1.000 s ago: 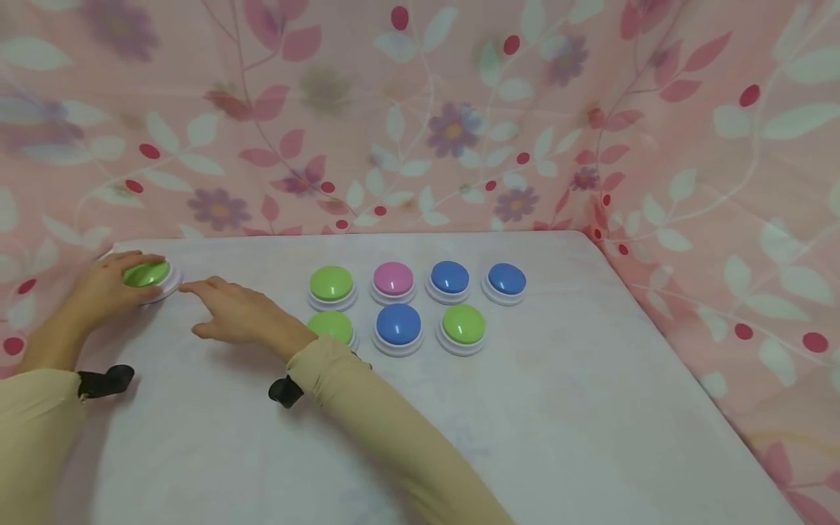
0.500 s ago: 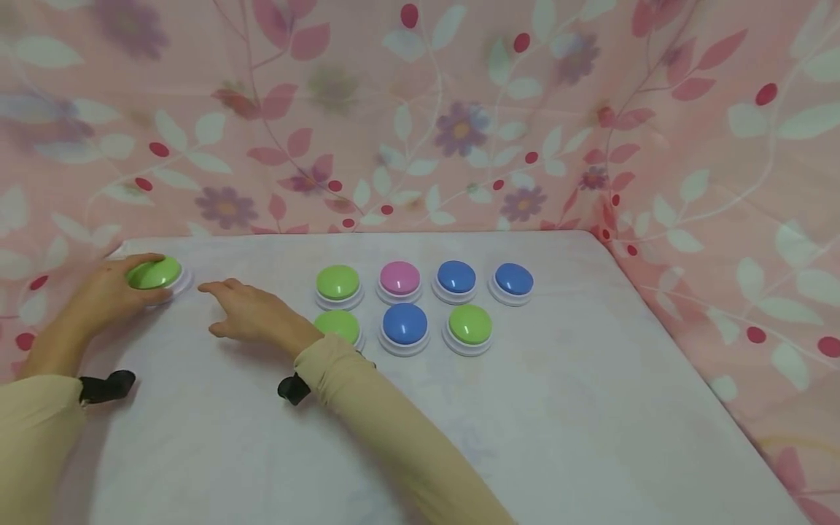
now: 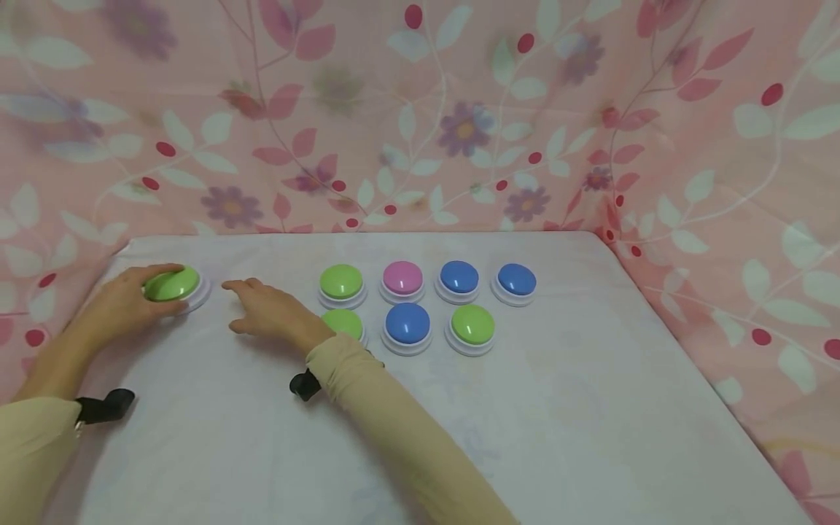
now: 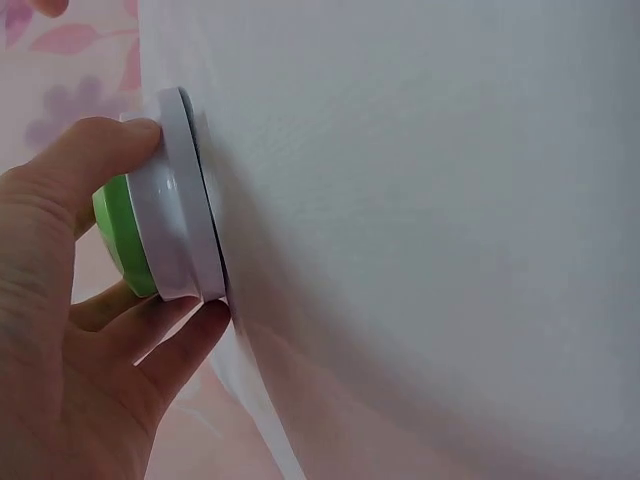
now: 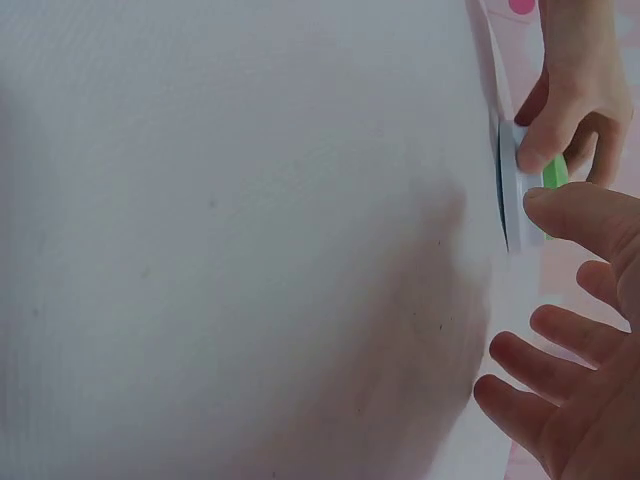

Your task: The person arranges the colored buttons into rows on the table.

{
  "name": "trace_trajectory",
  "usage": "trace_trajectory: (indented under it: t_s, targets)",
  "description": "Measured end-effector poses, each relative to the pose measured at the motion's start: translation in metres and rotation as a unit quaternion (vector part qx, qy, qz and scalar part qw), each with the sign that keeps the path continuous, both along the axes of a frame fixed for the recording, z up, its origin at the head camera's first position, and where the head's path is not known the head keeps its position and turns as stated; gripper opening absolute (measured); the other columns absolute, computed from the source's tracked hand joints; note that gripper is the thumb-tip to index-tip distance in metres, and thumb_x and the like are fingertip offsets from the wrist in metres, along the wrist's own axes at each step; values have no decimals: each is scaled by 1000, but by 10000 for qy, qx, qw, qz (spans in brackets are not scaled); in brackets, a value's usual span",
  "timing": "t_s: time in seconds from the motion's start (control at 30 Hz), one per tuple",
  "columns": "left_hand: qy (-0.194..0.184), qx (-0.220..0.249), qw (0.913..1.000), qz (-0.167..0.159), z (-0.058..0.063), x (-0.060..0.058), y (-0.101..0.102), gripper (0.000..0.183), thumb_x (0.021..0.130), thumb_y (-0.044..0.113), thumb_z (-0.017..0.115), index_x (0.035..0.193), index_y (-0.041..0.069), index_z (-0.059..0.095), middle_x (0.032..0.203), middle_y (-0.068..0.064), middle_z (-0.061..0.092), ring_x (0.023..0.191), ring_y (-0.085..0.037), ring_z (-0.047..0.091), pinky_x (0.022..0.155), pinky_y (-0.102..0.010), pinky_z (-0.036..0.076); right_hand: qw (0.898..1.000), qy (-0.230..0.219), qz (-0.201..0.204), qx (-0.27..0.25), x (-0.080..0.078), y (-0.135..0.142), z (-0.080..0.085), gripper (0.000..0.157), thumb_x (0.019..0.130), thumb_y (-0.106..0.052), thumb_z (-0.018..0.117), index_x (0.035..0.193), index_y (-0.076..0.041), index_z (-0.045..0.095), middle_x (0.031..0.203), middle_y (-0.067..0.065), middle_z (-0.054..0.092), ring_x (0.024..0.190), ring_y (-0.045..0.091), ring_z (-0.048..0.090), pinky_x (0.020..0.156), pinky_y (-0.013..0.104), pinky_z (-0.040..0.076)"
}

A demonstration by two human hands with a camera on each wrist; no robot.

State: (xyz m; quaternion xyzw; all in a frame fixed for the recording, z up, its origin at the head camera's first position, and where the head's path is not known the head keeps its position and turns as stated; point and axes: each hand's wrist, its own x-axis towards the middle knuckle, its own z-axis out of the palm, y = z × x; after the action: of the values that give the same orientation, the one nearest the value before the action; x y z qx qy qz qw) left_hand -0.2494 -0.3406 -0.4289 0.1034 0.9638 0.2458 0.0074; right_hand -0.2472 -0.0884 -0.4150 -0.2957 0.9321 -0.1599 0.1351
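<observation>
At the table's left side, my left hand (image 3: pixel 125 302) grips a green push button (image 3: pixel 172 284) with a white round base. In the left wrist view the thumb lies on the near side of the base (image 4: pixel 170 200) and fingers reach round the far side. The base is close to the cloth; whether it fully rests there I cannot tell. To the right of that button my right hand (image 3: pixel 272 313) hovers with spread fingers and holds nothing. Its palm side and loosely bent fingers (image 5: pixel 540 365) show in the right wrist view, apart from the button.
Several buttons stand in two rows mid-table: a back row with a green one (image 3: pixel 341 281), a pink one (image 3: pixel 402 278) and blue ones (image 3: pixel 459 277); a front row with green (image 3: pixel 472 324) and blue (image 3: pixel 407 323). My right forearm partly covers the front-left green button (image 3: pixel 343 322). Floral cloth (image 3: pixel 394 109) hangs behind.
My left hand has brought the green button a little to the right and nearer to me. My right hand has drawn back rightward. The whole view has shifted slightly.
</observation>
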Motion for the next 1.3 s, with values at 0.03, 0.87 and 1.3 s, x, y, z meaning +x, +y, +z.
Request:
trace_trajectory:
  t_s: [0.03,0.87,1.3]
  targets:
    - [-5,36,10000,-5,0,1,1,69,87,38,74,141,3,47,132,-41,40,120,-59,36,94,-72,28,10000,-15,-19,-24,0,1,-1,69,95,-38,63,154,-33,29,147,-14,40,131,-2,42,107,14,33]
    - [355,-8,9974,-632,4,43,49,67,80,33,83,136,9,54,129,-26,50,115,-48,50,88,-66,40,9997,91,74,-230,0,14,-2,68,95,-35,65,154,-26,33,149,-9,42,133,3,43,107,17,35]
    - [-285,64,9984,-474,2,50,39,83,81,41,80,146,7,41,143,-34,42,129,-58,37,95,-76,31,9997,-22,39,-243,4,10,-4,71,92,-35,68,153,-28,33,148,-9,43,131,4,45,105,20,40]
